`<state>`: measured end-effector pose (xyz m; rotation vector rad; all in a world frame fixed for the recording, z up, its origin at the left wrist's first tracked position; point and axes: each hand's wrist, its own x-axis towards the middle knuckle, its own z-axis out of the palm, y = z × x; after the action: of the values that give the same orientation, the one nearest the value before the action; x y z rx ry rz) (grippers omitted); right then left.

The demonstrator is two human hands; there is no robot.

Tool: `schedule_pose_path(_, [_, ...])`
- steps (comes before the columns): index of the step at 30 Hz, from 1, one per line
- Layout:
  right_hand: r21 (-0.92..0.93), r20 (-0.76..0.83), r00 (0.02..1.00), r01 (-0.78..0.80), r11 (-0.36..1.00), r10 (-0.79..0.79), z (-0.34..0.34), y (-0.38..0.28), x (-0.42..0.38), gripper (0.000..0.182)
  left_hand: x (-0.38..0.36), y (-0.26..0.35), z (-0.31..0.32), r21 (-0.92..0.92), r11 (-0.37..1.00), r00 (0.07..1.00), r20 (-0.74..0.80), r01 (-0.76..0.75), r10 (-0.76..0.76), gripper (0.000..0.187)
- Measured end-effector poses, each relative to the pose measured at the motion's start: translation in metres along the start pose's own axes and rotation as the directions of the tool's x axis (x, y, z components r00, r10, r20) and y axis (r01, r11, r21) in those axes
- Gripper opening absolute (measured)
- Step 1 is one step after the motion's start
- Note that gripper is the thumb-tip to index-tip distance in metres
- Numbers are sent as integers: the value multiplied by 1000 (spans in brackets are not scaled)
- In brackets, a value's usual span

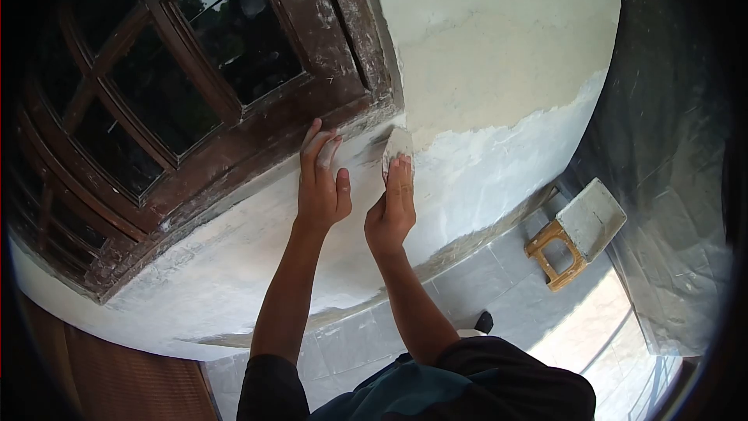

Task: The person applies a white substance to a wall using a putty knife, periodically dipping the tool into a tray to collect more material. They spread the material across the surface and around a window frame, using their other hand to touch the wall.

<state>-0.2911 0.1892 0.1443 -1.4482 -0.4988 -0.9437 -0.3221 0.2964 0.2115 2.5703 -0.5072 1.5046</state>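
My right hand (391, 214) grips a putty knife (400, 143), its broad blade smeared with pale filler. The fingers lie along the blade, which sits against the wall (475, 160) just below the lower corner of the window frame (366, 105). To the left, my left hand (321, 187) is raised with fingers apart, nothing in it, and white smears on the fingertips. Its fingertips reach up to the bottom edge of the frame. Fresh white coating covers the lower wall, with older cream paint above.
A brown wooden stool (559, 257) stands on the grey tiled floor (499, 288) at the right, with a putty-smeared tray (594, 214) on it. Plastic sheeting (662, 187) hangs along the right side. Brown ribbed panelling (132, 374) is at the lower left.
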Motion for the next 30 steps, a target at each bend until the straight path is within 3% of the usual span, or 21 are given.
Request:
schedule_pose_path(9, [-98,44,999,-20,995,24,34,12,-21,37,-5,-5,1,-33,999,1000,-17,-23,22,44])
schedule_pose_path(25, [-88,48,999,-5,996,10,40,11,-35,38,-6,-4,6,-5,999,999,-11,-41,41,48])
schedule_pose_path(30, [-41,170,985,15,999,-8,23,5,-54,36,-5,-2,8,-6,1000,1000,-5,-26,26,46])
